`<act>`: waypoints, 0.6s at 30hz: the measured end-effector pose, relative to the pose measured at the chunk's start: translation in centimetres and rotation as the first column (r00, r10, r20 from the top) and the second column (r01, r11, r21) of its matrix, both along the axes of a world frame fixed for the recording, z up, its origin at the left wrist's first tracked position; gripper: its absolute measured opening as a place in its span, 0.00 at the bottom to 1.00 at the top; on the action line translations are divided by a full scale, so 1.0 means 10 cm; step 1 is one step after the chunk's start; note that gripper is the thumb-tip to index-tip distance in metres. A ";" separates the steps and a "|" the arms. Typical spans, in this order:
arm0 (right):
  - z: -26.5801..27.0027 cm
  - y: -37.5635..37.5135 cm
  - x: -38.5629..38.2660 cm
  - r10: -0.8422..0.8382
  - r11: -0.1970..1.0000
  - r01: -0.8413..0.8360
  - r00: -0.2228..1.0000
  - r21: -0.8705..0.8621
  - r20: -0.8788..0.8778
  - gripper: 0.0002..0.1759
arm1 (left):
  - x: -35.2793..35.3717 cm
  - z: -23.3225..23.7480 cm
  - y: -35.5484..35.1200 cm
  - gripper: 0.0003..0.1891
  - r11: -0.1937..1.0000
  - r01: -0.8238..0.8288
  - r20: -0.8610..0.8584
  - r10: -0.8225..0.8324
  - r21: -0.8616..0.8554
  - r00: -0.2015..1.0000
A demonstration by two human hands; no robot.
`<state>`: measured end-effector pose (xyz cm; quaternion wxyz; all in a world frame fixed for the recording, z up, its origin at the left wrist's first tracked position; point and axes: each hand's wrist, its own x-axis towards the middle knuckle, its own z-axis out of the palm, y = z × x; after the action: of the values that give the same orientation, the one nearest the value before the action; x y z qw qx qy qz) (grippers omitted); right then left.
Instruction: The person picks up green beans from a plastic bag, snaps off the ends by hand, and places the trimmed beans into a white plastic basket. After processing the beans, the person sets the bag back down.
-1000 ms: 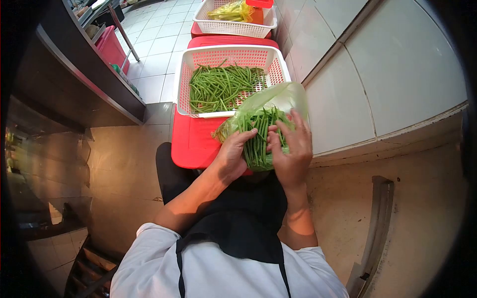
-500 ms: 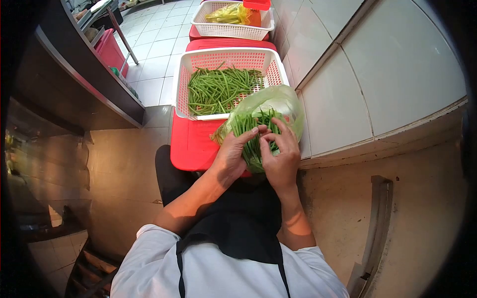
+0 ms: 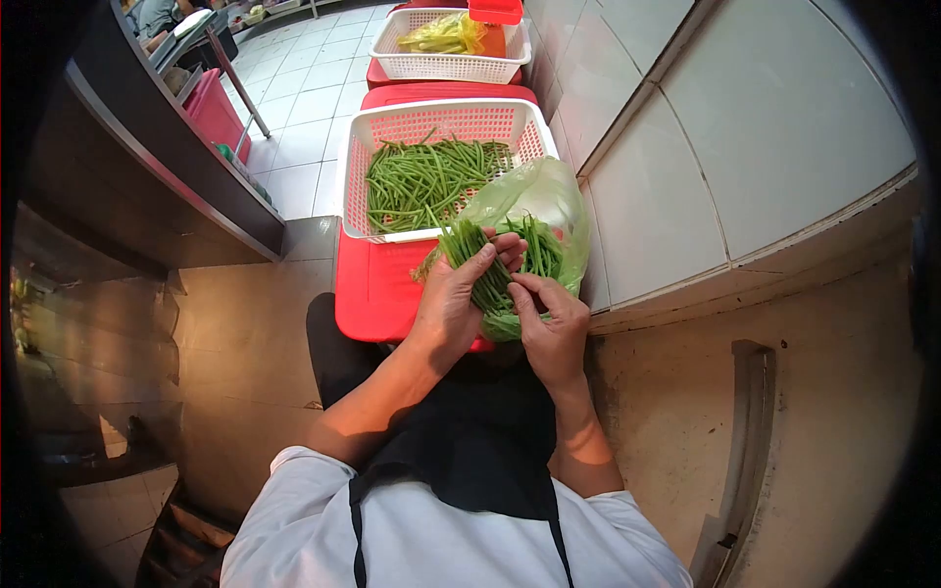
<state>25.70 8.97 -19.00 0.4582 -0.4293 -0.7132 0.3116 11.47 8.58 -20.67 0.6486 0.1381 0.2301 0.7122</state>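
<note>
My left hand (image 3: 449,302) is closed around a bundle of long green beans (image 3: 461,238), its fingers wrapped behind them. Thumb and forefinger of my right hand (image 3: 552,338) are pinched together at the lower ends of this bundle, on its right side. Behind my hands, an open pale-green plastic bag (image 3: 562,191) holds more green beans (image 3: 534,245). The bag leans on the near right corner of a white perforated basket (image 3: 351,186). Loose green beans (image 3: 421,183) are heaped inside that basket.
The basket stands on a red stool-like surface (image 3: 372,289). Farther back, another white basket (image 3: 392,64) holds a yellow bag (image 3: 446,34). A tiled wall (image 3: 647,186) runs close on the right. At the far left are a pink bin (image 3: 214,108) and part of a person (image 3: 157,15).
My left hand has lifted the bean bundle up and left, apart from the beans in the bag. My right hand's fingers have closed from a looser spread into a pinch.
</note>
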 end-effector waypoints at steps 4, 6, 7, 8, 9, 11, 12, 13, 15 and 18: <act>-0.01 0.03 -0.04 0.003 0.982 -0.015 0.998 0.190 0.064 0.07 | -0.02 0.09 -0.04 0.14 1.000 -0.018 -0.087 0.018 -0.002 0.996; 0.01 0.04 -0.07 -0.066 0.951 0.009 0.982 0.310 0.175 0.08 | -0.02 0.12 -0.06 0.13 1.000 -0.021 -0.126 0.019 -0.012 0.992; 0.02 0.04 -0.08 -0.105 0.929 0.014 0.968 0.371 0.226 0.09 | -0.01 0.11 -0.07 0.13 0.999 -0.043 -0.159 0.043 -0.001 0.986; 0.03 0.04 -0.10 -0.135 0.915 0.031 0.963 0.401 0.233 0.08 | 0.00 0.08 -0.08 0.12 0.998 -0.065 -0.191 0.066 0.011 0.979; 0.04 0.03 -0.13 -0.164 0.901 0.047 0.957 0.432 0.239 0.08 | 0.01 0.06 -0.09 0.12 0.996 -0.087 -0.221 0.090 0.024 0.971; 0.07 0.02 -0.14 -0.191 0.889 0.052 0.945 0.455 0.264 0.08 | 0.03 0.06 -0.10 0.11 0.992 -0.122 -0.304 0.130 0.046 0.944; 0.09 0.01 -0.14 -0.189 0.893 0.044 0.940 0.447 0.283 0.08 | 0.04 0.05 -0.11 0.10 0.989 -0.138 -0.344 0.149 0.057 0.927; 0.10 0.01 -0.14 -0.186 0.898 0.037 0.935 0.439 0.303 0.08 | 0.05 0.04 -0.12 0.10 0.986 -0.146 -0.387 0.163 0.074 0.907; -0.04 0.07 -0.17 -0.123 0.967 0.092 0.985 0.236 0.119 0.06 | 0.07 0.03 -0.16 0.09 0.982 -0.156 -0.471 0.188 0.106 0.862; -0.05 0.17 -0.16 -0.089 0.916 -0.074 0.920 -0.394 -0.381 0.04 | 0.13 0.02 -0.19 0.08 0.967 -0.157 -0.459 0.234 0.201 0.857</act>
<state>24.13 10.63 -19.49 0.4947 -0.4458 -0.5268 0.5283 12.72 6.68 -20.47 0.4827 0.3361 0.3394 0.7340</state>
